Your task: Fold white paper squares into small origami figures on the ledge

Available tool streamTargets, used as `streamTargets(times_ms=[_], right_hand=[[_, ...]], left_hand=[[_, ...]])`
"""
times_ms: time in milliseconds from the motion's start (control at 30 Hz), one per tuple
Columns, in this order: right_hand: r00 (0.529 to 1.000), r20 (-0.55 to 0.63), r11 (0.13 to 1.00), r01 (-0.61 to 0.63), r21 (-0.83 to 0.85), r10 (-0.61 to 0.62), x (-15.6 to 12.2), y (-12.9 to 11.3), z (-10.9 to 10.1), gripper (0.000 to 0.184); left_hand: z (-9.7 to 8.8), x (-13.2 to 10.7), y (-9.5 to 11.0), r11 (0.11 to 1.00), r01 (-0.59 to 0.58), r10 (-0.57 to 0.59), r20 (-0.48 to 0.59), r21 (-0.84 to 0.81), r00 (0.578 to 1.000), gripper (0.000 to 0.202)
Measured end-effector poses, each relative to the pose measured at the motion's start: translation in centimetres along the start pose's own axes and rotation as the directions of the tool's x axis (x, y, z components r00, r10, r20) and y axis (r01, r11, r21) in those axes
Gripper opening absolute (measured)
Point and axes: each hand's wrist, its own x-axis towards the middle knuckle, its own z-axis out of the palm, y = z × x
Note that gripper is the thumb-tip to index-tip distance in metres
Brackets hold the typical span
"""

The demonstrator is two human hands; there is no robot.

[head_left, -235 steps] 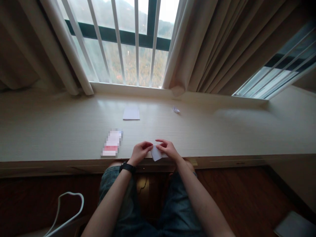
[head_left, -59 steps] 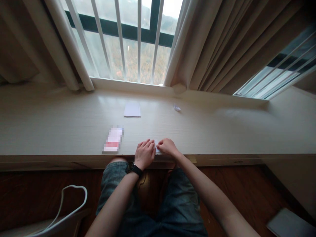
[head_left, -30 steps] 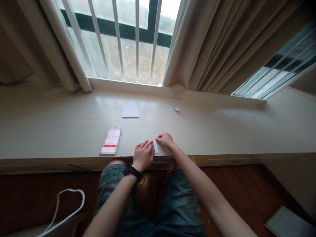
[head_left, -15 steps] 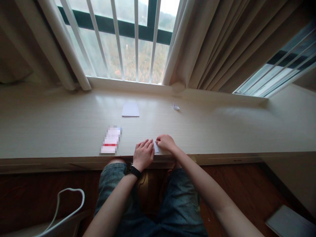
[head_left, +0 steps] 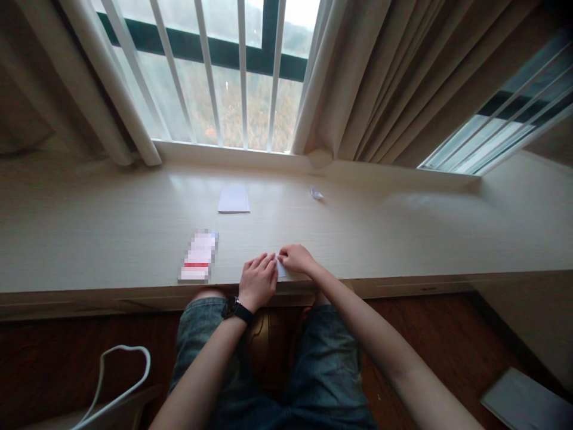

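Note:
A small folded white paper [head_left: 282, 272] lies at the near edge of the pale wooden ledge [head_left: 403, 239]. My left hand [head_left: 258, 282], with a black watch on the wrist, rests flat on the paper's left part, fingers together and stretched out. My right hand [head_left: 296, 258] is curled, its fingertips pressing on the paper's upper right edge. Most of the paper is hidden under both hands.
A blurred white and red card [head_left: 197, 258] lies left of my hands. A white sheet [head_left: 233, 199] and a tiny folded paper piece [head_left: 316, 193] lie further back near the barred window. Curtains hang on both sides. A white cable [head_left: 120, 382] lies on the floor.
Earlier the paper was held up between both hands; it now lies pressed on the ledge. In the last second my right hand slid slightly toward me along the paper.

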Motion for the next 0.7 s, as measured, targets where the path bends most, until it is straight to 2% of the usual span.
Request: streamTargets(times_ms=[133, 400, 500, 600, 700], right_hand=[[0.998, 0.044, 0.999, -0.035, 0.034, 0.034, 0.5, 0.0, 0.3, 0.028], [0.998, 0.056, 0.998, -0.008, 0.055, 0.004, -3.1, 0.5, 1.5, 0.025], [0.997, 0.066, 0.995, 0.036, 0.097, -0.042, -3.8, 0.6, 1.9, 0.023], [0.994, 0.072, 0.987, 0.073, 0.142, -0.084, -3.6, 0.8, 1.9, 0.022], [0.995, 0.083, 0.983, 0.046, 0.18, -0.062, -2.1, 0.9, 1.7, 0.023]], left_hand=[[0.0, 0.0, 0.0, 1.0, 0.001, -0.001, -0.005, -0.015, 1.0, 0.029], [0.0, -0.2, -0.2, 1.0, 0.01, -0.01, 0.001, -0.023, 1.0, 0.028], [0.0, -0.2, -0.2, 1.0, 0.008, -0.008, 0.0, -0.028, 1.0, 0.028], [0.0, -0.2, -0.2, 1.0, 0.006, -0.006, 0.002, -0.03, 1.0, 0.028], [0.0, -0.2, -0.2, 0.999, 0.009, -0.009, 0.001, -0.036, 1.0, 0.027]])
